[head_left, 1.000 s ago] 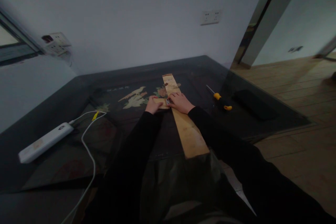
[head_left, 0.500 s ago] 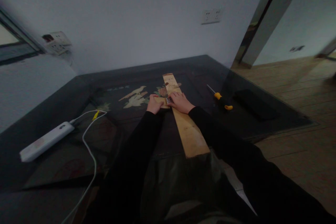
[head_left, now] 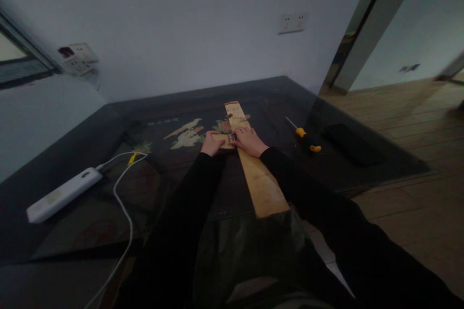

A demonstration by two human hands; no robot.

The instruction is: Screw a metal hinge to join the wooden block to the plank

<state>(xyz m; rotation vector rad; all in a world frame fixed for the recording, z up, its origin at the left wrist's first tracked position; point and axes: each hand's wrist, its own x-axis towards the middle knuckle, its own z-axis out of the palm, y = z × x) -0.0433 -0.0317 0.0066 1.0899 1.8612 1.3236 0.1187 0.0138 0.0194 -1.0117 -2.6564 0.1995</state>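
Note:
A long wooden board point(head_left: 263, 186) lies across the dark table, its near end at the front edge. My left hand point(head_left: 211, 144) is closed round a small wood block point(head_left: 227, 142), thumb on top, butted against the board's left side. Where block and board meet sits a small metal hinge point(head_left: 233, 138), partly covered by fingers. My right hand point(head_left: 251, 142) rests over the board, its fingers wrapped across it and touching the hinge area. To the right lies a screwdriver point(head_left: 307, 139) with a yellow and black handle.
A white power strip point(head_left: 65, 195) with a white cable point(head_left: 121, 198) lies on the table's left side. A dark flat object point(head_left: 351, 144) is at the right. The table point(head_left: 195, 101) has a printed flower pattern and stands against the wall with sockets point(head_left: 292, 22).
My left hand has shifted very slightly left. The board, the right hand and the screwdriver stay where they were.

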